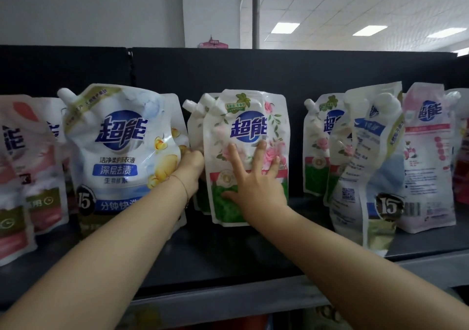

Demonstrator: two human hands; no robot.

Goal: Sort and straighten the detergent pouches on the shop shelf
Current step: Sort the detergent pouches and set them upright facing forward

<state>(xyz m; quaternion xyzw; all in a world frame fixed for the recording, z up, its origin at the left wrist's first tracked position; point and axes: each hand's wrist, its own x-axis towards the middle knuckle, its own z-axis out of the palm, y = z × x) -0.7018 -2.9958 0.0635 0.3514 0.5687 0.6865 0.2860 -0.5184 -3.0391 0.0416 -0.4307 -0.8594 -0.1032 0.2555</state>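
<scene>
At centre frame, the rose pouch (248,126) stands upright on the shelf (228,258), label forward, spout at its upper left. The right hand (253,185) lies flat on its front, fingers straight and spread apart, pressing the label and clasping nothing. The left hand (190,169) reaches to the pouch's left edge; its fingertips are hidden there, so whether they clamp the edge cannot be told. A thin bracelet (181,185) circles that wrist. A rear pouch (196,126) of the same rose print stands just behind and left of the front one, its spout showing.

Left of centre, the yellow pouch (119,152) stands nearer the camera, touching the left hand. Pink pouches (38,172) overlap at the left edge of the frame.

Right of centre, apart from the rose pouch, two more rose-print packs (317,152) stand at the back. A blue pouch (368,164) leans in front of them, back side out, crumpled and tilted. A pale pouch (426,164) beside it also shows its back. A black panel (253,70) backs the shelf.
</scene>
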